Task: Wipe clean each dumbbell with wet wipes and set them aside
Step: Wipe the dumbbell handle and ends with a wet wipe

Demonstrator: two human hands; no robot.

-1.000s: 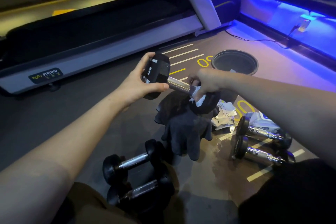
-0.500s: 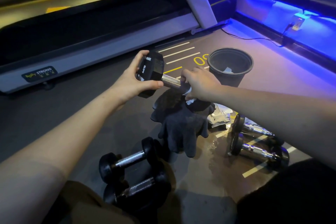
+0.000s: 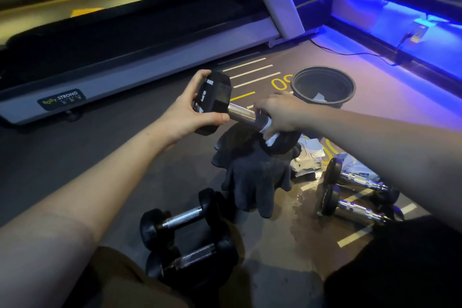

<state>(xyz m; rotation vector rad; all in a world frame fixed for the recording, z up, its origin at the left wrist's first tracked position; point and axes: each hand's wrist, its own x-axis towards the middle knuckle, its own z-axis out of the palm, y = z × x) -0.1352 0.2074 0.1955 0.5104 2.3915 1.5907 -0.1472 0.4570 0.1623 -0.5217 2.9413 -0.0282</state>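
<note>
A hex dumbbell [image 3: 220,102] is held up off the floor, dead center of the view, with its handle slanting down toward 4 o'clock. Its upper black head is gripped by the left hand [image 3: 190,112]: fingers curled over the top, thumb wrapped underneath. The chrome handle's lower end is clamped by the right hand [image 3: 280,114], fingers curled round it with a white wet wipe [image 3: 268,130] bunched against the metal, so only scraps of wipe can be seen poking out below the palm. The lower head is mostly hidden under that hand.

Directly beneath, a pair of dark gloves [image 3: 255,177] is draped on the floor. At 7 o'clock from them, two round-headed dumbbells [image 3: 182,220] are parked side by side near the knee. Over at 3 o'clock, two chrome-handled dumbbells [image 3: 355,195] are laid parallel, just beside some crumpled wipe packets [image 3: 310,155]. A black bin [image 3: 325,86] with something white inside is seen at 1 o'clock, and a treadmill [image 3: 140,67] is stretched across the top.
</note>
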